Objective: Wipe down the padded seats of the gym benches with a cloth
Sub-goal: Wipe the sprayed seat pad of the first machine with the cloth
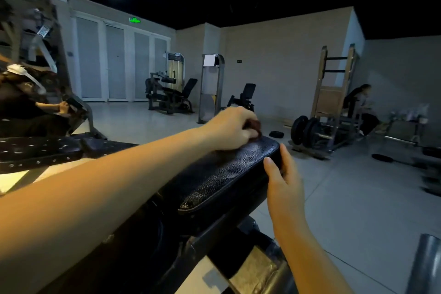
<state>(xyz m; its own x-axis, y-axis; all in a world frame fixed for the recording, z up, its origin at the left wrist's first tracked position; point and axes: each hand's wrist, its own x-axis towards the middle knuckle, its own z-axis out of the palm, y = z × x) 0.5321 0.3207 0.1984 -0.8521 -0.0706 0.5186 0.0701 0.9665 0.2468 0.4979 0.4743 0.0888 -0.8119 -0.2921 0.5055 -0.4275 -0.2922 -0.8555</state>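
A black padded bench seat (226,174) with cracked, shiny leather runs from the lower middle toward the far right. My left hand (229,127) reaches across it and grips a small dark brown cloth (254,126), pressed on the pad's far end. Most of the cloth is hidden under my fingers. My right hand (282,174) holds the right edge of the pad, thumb on top and fingers wrapped down over the side.
A second black pad (35,150) with studs lies to the left. A person sits at far left (28,102), another at the back right (362,102). Weight plates (305,127), a wooden rack (334,88) and machines (167,93) stand on the grey floor.
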